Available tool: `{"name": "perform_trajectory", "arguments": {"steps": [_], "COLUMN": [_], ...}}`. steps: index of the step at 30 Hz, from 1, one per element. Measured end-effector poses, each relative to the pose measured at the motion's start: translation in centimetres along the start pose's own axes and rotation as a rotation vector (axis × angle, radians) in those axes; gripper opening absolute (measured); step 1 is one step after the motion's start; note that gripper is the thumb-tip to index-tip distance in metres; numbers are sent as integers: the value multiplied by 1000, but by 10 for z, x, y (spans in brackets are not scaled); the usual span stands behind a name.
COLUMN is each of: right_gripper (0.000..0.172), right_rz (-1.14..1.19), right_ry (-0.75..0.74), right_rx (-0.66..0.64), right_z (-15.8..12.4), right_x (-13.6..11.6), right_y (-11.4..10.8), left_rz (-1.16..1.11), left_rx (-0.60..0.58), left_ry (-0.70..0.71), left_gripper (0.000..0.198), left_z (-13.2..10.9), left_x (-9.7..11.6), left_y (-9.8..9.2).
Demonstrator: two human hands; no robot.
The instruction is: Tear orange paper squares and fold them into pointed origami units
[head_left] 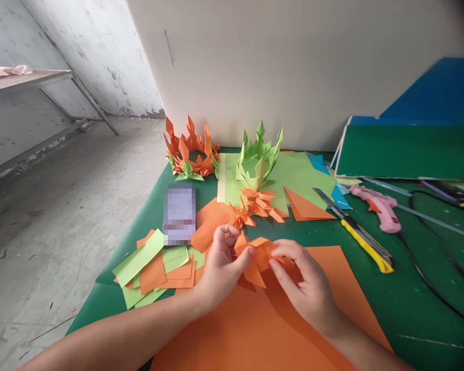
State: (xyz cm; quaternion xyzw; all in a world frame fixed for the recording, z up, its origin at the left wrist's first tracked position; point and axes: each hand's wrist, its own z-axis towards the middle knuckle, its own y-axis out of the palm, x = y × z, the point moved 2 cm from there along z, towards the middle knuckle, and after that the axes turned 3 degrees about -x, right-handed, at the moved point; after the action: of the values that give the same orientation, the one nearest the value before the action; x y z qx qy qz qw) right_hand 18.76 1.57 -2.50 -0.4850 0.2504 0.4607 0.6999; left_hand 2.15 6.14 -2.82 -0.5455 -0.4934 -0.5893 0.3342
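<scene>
Between my hands is a partly folded piece of orange paper [257, 257], raised over a large orange sheet [278, 330]. My left hand [224, 263] pinches its left side with thumb and fingers. On the opposite side, my right hand [299, 273] grips the edge between thumb and fingertips. Just beyond lie several folded orange paper flowers [257, 203]. An orange folded triangle [305, 206] rests to their right. Farther back stand an orange paper crown [191, 152] with green pieces at its base and a light green paper crown [258, 159].
Left of my hands lie loose orange and green paper pieces [150, 268] and a blurred rectangular object [180, 214]. A yellow utility knife [365, 242], blade exposed, and a pink glue gun [379, 206] with a black cord lie right. Green boards [410, 152] lean behind.
</scene>
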Motion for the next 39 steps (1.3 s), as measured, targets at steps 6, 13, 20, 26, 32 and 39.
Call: {"name": "perform_trajectory", "arguments": {"steps": [6, 13, 20, 26, 32, 39], "right_gripper": [33, 18, 16, 17, 20, 28], "right_rz": [-185, -243, -210, -234, -295, -418], "right_ry": [-85, -64, -160, -148, -195, -287], "right_rx": [-27, 36, -17, 39, 80, 44], "right_z": [4, 6, 9, 9, 8, 7], "right_x": [1, -1, -9, -8, -9, -6], "right_y": [-2, -5, -7, -9, -14, -15], "left_rz": [48, 130, 149, 138, 0, -34], "left_rx": [41, 43, 59, 42, -81, -15], "left_ry": [64, 61, 104, 91, -36, 59], "left_gripper": [26, 19, 16, 30, 48, 43], "left_z": [-1, -5, -4, -3, -2, -4], "left_x": [-1, -2, -2, -1, 1, 1], "left_y": [-1, -1, -3, 0, 4, 2]}}
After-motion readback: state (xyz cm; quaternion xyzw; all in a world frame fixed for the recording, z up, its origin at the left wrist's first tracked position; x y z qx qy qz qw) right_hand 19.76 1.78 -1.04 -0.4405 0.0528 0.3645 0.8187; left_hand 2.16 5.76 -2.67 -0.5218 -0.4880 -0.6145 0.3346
